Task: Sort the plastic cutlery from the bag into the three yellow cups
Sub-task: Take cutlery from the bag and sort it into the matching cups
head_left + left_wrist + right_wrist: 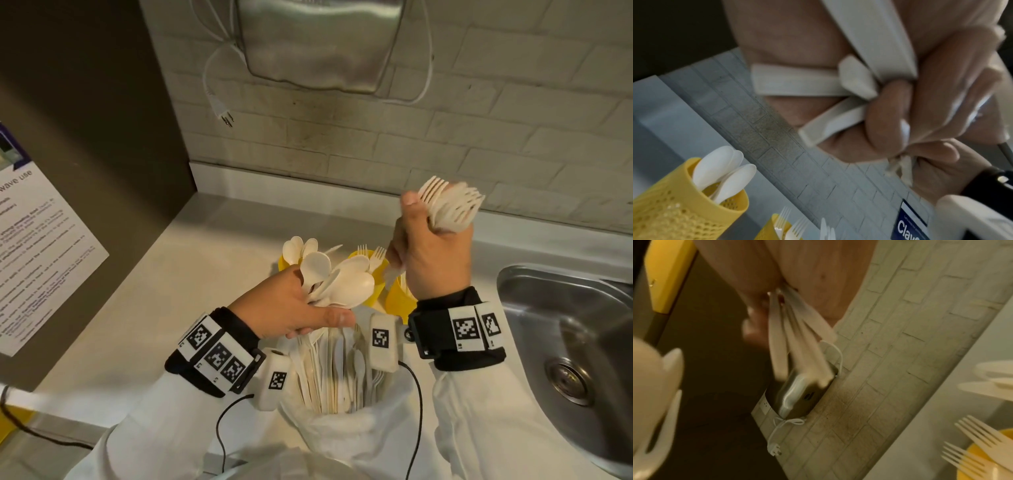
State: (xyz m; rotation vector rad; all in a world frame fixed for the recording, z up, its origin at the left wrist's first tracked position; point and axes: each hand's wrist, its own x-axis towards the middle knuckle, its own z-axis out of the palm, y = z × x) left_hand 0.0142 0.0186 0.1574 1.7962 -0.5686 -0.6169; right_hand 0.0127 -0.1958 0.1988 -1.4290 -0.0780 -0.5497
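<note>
From the head view, the left hand (291, 308) grips a bunch of spoons (337, 281) and the right hand (435, 246) a bunch of forks (452, 205), above the bag (342, 421) at the near table (212, 260) edge. The left wrist view shows fingers (888, 113) curled round handles, spoon cup (674, 203) far left. In the right wrist view, fork handles (797, 345) hang down; lower them handle-first, bunched, into the fork cup (982, 459).
</note>
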